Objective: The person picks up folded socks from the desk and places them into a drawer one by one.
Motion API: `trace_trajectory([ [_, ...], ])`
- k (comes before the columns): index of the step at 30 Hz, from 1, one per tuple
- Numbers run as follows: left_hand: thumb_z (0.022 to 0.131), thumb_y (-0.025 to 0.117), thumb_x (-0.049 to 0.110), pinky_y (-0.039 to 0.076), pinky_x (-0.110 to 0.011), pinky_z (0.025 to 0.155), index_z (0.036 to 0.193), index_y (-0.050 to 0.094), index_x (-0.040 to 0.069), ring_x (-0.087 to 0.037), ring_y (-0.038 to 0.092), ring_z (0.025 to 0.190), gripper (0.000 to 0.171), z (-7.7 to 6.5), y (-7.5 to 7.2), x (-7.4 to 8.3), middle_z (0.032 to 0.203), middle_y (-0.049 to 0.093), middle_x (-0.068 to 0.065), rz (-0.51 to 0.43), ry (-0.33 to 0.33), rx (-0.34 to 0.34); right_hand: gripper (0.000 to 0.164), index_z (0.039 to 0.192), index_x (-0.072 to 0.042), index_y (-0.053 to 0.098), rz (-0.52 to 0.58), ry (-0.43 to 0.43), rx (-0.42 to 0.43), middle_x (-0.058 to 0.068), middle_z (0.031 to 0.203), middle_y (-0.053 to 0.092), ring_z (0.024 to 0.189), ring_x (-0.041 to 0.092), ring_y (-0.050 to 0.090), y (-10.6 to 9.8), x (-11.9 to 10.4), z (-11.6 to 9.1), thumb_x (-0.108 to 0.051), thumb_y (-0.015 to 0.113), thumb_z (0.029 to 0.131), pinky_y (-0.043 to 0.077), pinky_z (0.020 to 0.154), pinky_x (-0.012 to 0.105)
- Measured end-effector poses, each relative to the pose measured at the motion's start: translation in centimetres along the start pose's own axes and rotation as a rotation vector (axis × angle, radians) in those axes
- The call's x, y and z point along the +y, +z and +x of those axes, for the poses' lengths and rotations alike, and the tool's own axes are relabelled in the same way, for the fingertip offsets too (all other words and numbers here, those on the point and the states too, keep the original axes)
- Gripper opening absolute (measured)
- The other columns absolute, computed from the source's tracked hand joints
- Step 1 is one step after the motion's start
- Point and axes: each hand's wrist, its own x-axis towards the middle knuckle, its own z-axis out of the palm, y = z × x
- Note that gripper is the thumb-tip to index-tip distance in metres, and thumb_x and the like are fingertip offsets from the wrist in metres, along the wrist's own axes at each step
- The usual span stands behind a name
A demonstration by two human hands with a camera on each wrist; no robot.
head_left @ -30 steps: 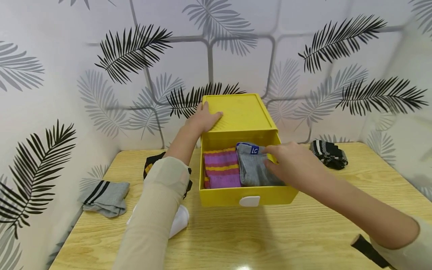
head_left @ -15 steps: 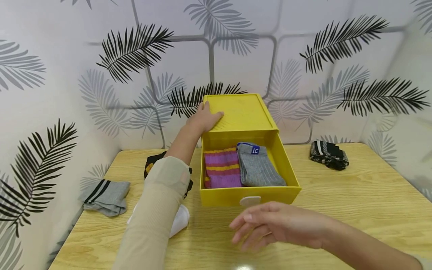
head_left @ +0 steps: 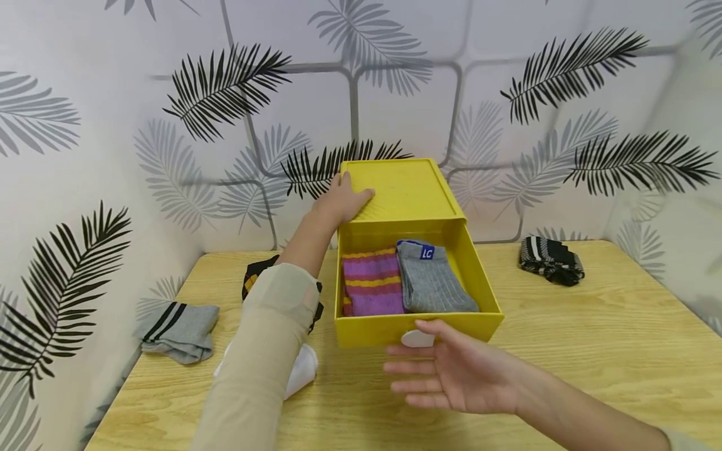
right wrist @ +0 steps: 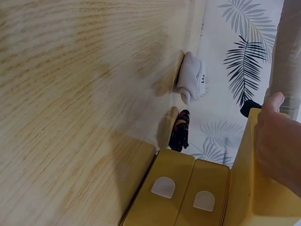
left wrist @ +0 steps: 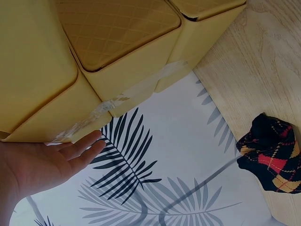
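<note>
My left hand (head_left: pixel 342 199) rests on the left edge of the yellow drawer unit (head_left: pixel 403 188), thumb on its lid. In the left wrist view that hand's fingers (left wrist: pixel 84 150) lie straight along the yellow wall. The top drawer (head_left: pixel 372 330) is pulled out. Inside lie a folded purple, red and yellow striped sock (head_left: pixel 372 285) and a folded grey sock (head_left: pixel 431 282) with a blue label. My right hand (head_left: pixel 470 373) is at the drawer's front, fingers straight beneath the white handle (head_left: pixel 417 339), thumb near the front rim.
A grey sock with black stripes (head_left: pixel 179 332), a white sock (head_left: pixel 301 371) and an argyle sock (left wrist: pixel 275 157) lie at left. A black and white patterned sock pair (head_left: pixel 549 260) lies back right. Two closed lower drawers (right wrist: pixel 176 172) show below. Patterned wall stands behind.
My right hand has left the grey sock in the drawer and come down toward me, then moved up to the drawer front with fingers spread straight. My left hand has stayed put.
</note>
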Motion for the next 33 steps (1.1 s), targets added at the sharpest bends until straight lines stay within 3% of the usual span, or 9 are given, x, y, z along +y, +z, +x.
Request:
trace_trajectory([
  [14, 0.080, 0.028, 0.055, 0.017, -0.045, 0.091, 0.133, -0.004, 0.015, -0.028, 0.015, 0.119, 0.074, -0.2, -0.1, 0.0, 0.136, -0.004, -0.004, -0.006, 0.003, -0.011, 0.063, 0.129, -0.003, 0.022, -0.050, 0.051, -0.017, 0.012, 0.128, 0.029, 0.112, 0.027, 0.032, 0.5, -2.2, -0.3, -0.048, 0.024, 0.084, 0.022, 0.092, 0.036],
  [33, 0.080, 0.028, 0.055, 0.017, -0.044, 0.091, 0.133, -0.003, 0.015, -0.028, 0.016, 0.118, 0.074, 0.0, -0.1, 0.0, 0.136, -0.003, -0.003, -0.009, -0.008, -0.009, 0.062, 0.129, -0.004, 0.021, -0.076, 0.025, -0.012, 0.011, 0.127, 0.031, 0.114, 0.028, 0.027, -1.3, -4.0, 1.0, -0.047, 0.027, 0.084, 0.022, 0.091, 0.036],
])
